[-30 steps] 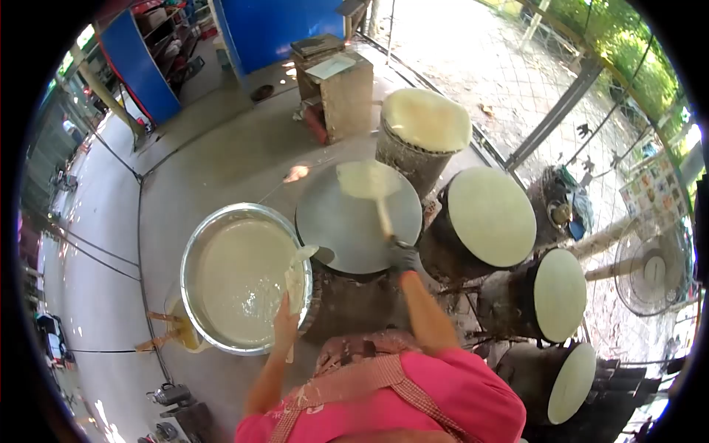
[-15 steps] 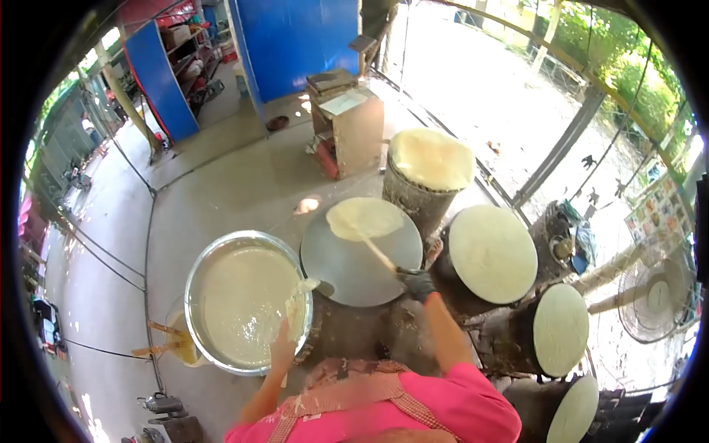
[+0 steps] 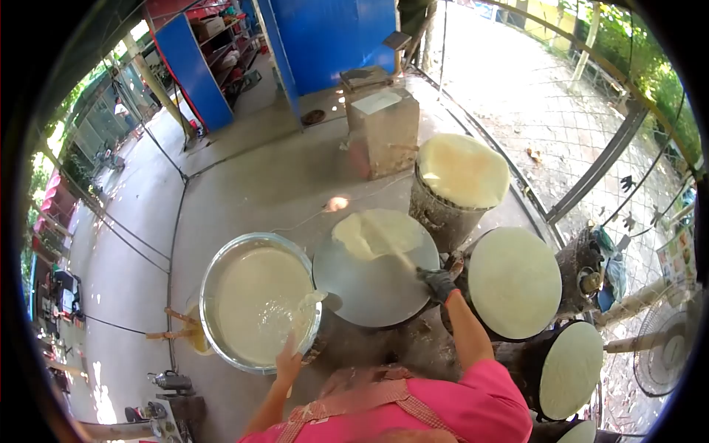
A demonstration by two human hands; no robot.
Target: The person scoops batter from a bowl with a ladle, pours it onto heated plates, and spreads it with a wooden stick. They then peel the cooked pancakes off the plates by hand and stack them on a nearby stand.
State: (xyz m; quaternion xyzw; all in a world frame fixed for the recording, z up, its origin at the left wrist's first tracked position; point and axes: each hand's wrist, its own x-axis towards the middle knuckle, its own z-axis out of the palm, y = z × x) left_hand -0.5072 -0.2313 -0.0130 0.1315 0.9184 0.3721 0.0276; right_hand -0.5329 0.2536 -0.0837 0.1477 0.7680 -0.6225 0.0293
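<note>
My right hand (image 3: 437, 283), in a dark glove, is closed round the handle of a wooden spreader (image 3: 400, 256), which is blurred. The spreader reaches over a patch of pale batter (image 3: 380, 230) on the far part of a round griddle (image 3: 362, 295). My left hand (image 3: 289, 360) is at the near right side of a metal basin (image 3: 210, 325) filled with batter (image 3: 255, 303). Its fingers are closed at the lower end of a batter-coated tool (image 3: 309, 306), which leans toward the rim by the griddle; I cannot tell its exact kind.
Round flatbreads cover other drum stoves: one flatbread (image 3: 464, 170) behind the griddle, another (image 3: 515, 283) to its right, a third (image 3: 572, 371) nearer me. Wooden sticks (image 3: 177, 334) rest left of the basin. A cabinet (image 3: 384, 136) stands behind; a fan (image 3: 668, 347) is far right.
The batter patch covers more of the griddle's far part, and the spreader has swept across it. My left hand stays by the basin. The whole view has shifted slightly.
</note>
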